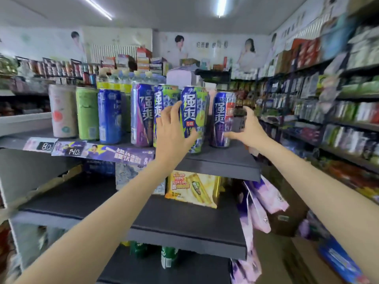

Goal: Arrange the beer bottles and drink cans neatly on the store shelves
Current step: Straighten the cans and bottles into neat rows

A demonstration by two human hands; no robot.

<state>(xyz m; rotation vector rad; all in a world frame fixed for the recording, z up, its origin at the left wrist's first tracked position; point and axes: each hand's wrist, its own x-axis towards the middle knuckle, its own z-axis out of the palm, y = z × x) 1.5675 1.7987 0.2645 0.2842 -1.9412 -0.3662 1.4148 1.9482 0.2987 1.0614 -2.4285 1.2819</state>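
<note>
A blue-and-green can is being held at the front edge of the top shelf, its base right on the lip, and the left hand is wrapped round its lower half, thumb low on the label and fingers curled up the left side. Just beside it to the right, a purple can is gripped from its right side by the right hand. A row of cans is lined up further left on the same shelf, above a strip of price tags. On the shelf below, a yellow box is stood. Trouble can be expected at that edge: if the green can is nudged forward or let go while tilted, it could be tipped off, and its neighbours are so close that they might be knocked over with it.
</note>
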